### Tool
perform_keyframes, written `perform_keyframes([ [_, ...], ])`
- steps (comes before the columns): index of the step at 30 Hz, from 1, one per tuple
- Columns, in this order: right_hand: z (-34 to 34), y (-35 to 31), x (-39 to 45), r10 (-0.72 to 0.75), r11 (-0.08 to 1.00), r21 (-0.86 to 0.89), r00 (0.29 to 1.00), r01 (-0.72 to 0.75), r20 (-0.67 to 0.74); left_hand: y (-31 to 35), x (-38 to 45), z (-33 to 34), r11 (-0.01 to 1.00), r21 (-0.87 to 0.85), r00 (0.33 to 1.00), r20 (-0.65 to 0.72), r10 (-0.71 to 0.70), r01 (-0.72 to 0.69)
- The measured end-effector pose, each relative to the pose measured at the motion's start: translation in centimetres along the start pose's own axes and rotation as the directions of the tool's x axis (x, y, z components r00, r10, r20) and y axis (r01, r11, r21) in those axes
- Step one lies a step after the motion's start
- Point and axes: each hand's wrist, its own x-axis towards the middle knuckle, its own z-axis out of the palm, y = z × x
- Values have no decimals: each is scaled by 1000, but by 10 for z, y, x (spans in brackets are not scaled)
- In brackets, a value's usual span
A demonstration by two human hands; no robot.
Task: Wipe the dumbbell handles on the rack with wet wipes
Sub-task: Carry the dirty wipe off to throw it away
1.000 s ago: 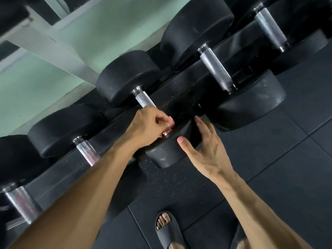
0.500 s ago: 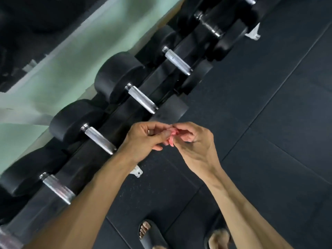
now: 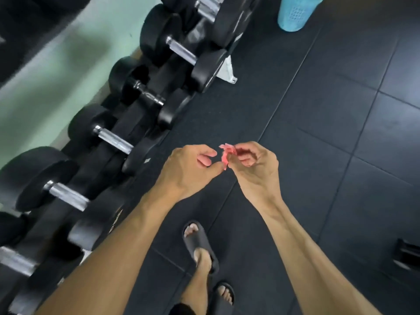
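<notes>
A small crumpled pink wet wipe [image 3: 225, 155] hangs in the air above the floor, right of the rack. My right hand [image 3: 255, 170] pinches its upper part between thumb and fingers. My left hand [image 3: 189, 170] is just left of it with fingers loosely curled, and its thumb tip touches the wipe's lower end. Black dumbbells lie in a row on the low black rack [image 3: 145, 119] at the left. Their steel handles show at several spots, such as the nearest handle [image 3: 68, 196], the handle beyond it [image 3: 116, 142] and a far handle [image 3: 181, 51].
Black rubber floor tiles [image 3: 318, 133] spread to the right. A light blue perforated basket [image 3: 295, 12] stands at the top. The rack's white foot [image 3: 227, 69] juts onto the floor. My feet in black slides [image 3: 200, 244] are below. A dark object [image 3: 406, 255] sits at the right edge.
My left hand came off the dumbbell handle with the pink wipe and met my right hand, which took hold of it. The view swung right, away from the rack.
</notes>
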Motion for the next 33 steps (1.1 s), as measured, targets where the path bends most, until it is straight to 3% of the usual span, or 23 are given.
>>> perform_keyframes([
  [6, -76, -46, 137, 22, 999, -36, 991, -27, -129, 91, 134, 7, 976, 188, 991, 99, 90, -108],
  [13, -168, -114, 297, 21, 998, -56, 981, -32, -192, 220, 279, 5, 947, 269, 977, 165, 134, -175],
  [25, -344, -181, 610, 32, 996, -73, 981, -47, -191, 430, 549, 53, 932, 326, 987, 74, 146, -162],
  [33, -394, -193, 835, 60, 991, -99, 962, -90, -267, 512, 768, 56, 924, 331, 981, 91, 170, -191],
])
